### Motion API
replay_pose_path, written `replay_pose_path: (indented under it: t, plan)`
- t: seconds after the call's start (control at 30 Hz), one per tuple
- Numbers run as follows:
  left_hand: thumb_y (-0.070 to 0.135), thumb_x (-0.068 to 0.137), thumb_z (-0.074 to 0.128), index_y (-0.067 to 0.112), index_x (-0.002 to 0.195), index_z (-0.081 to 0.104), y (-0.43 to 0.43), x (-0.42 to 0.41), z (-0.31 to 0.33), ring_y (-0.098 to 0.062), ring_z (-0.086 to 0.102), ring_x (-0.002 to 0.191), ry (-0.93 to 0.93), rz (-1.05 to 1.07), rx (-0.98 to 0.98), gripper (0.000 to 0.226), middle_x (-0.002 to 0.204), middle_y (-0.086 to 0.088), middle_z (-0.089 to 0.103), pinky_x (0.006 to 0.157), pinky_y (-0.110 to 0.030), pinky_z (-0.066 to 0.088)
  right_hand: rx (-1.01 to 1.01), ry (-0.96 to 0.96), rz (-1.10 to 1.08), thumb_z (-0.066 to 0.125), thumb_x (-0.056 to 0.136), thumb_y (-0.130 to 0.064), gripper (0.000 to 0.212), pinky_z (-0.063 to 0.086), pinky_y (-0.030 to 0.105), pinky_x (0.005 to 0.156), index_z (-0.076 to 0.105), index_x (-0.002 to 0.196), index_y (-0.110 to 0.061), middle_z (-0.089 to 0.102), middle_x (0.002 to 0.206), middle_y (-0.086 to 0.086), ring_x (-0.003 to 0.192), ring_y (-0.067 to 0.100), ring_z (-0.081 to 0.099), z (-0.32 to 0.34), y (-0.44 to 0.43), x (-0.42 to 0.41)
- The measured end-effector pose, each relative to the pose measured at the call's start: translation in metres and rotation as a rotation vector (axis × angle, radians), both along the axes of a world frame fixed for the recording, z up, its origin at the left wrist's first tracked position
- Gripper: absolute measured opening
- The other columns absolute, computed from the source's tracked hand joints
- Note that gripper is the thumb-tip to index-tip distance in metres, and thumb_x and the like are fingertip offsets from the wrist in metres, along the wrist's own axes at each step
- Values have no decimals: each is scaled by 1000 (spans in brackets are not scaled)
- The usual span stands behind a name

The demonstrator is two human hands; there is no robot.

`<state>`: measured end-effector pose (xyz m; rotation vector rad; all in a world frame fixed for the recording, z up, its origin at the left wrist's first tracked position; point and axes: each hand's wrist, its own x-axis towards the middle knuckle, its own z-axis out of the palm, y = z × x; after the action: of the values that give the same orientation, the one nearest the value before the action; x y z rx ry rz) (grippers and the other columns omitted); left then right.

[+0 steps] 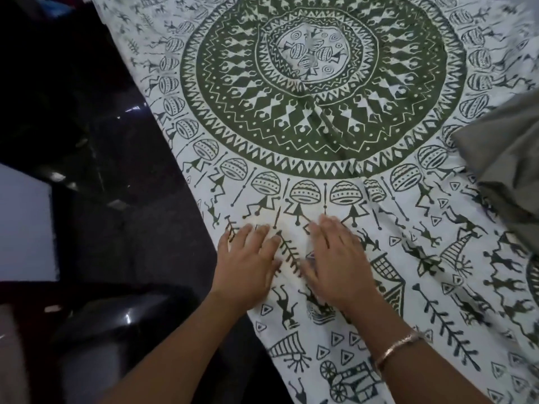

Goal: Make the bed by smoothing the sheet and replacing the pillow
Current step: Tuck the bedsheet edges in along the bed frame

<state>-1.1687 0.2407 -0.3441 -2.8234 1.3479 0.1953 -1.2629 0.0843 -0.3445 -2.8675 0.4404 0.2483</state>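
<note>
on the near side of the bed, just inside the sheet's (320, 176) left border, both hands lie flat side by side, palms down, fingers straight and slightly spread, grasping nothing. the left hand (248, 263) rests close to the sheet's edge; the right hand (338, 263) sits just beside it, further in, with a thin metal bangle (399, 346) on its wrist. a narrow strip of cloth shows between the two.

that edge runs as a long diagonal from the upper left down to the bottom middle. beyond it lies dark, speckled floor (140, 228), with a pale flat panel (23, 223) at the far left and a glossy black rounded object (116, 316) near the left forearm. ahead of the hands the sheet stretches open toward the top of the view.

the sheet is thin white cotton-like cloth printed in dark green: a large round medallion of zigzag rings, stick figures, domed drums and leafy stems. soft creases run through the medallion's centre and toward the hands. at the right edge a rumpled grey bundle of plain cloth (507, 158) lies on the sheet; whether it is the pillow cannot be told.
</note>
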Motion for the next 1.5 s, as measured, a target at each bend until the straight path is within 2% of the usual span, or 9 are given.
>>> replay_pose_path:
  t: [0.1,0.23,0.43,0.63,0.77,0.93,1.07,1.23,1.5]
  plan:
    - [28,80,62,17,91,63,2,-5,-8,-31,59,94,-108,20,-111,16,110,-6,63,84,-51,47,-14,-87,-94,36,85,-40,50,42,48,98,59,116,-8,59,122,19,116,36,52,-7,25,-1]
    - [14,70,50,14,83,59,10,-10,-11,-30,55,82,-204,34,-140,15,94,-7,58,80,-44,44,-120,-221,-96,48,79,-22,15,44,38,64,60,78,-12,60,78,8,73,29,55,4,52,7]
    - [18,70,66,14,85,60,64,-27,-14,-31,54,85,-215,201,-169,16,95,-8,60,89,-50,38,-59,-276,170,37,82,-27,27,45,39,68,61,85,-15,60,87,6,78,28,57,11,94,-7]
    - [39,70,51,9,108,59,38,-60,1,-32,52,111,31,-44,-305,49,118,-13,57,98,-49,38,-76,-148,-166,36,87,-51,60,33,53,104,49,130,-11,45,137,23,127,39,41,-1,58,-36]
    - [42,67,56,8,106,57,59,-101,-15,-32,47,111,52,-112,-363,52,116,-12,54,105,-52,30,-74,-29,-34,29,88,-53,74,12,54,115,25,149,-11,21,153,25,143,40,15,-14,74,-72]
    - [28,71,51,11,93,60,72,-128,-28,-28,52,102,-1,-292,-363,30,103,-9,61,107,-52,30,-48,-73,116,40,81,-47,78,16,52,113,28,147,-6,25,154,20,144,33,18,-15,88,-105]
    - [12,80,49,15,80,59,70,-144,-23,-24,57,80,-75,-422,-418,10,82,-3,57,98,-46,40,-38,-78,-105,42,77,-47,80,19,51,113,34,144,-4,32,149,23,139,38,26,-11,99,-141]
    - [18,83,50,11,90,64,83,-180,-23,-25,56,85,-36,-448,-398,17,93,-6,63,93,-44,42,-98,-252,-46,47,81,-38,50,40,46,88,58,119,-7,57,118,18,105,36,53,-10,121,-188]
    - [11,75,60,14,80,58,79,-201,-22,-24,47,80,-67,-367,-330,6,84,-4,56,76,-35,34,-264,-303,-36,58,86,-29,18,31,37,61,53,79,-13,52,76,9,67,26,46,-9,134,-247]
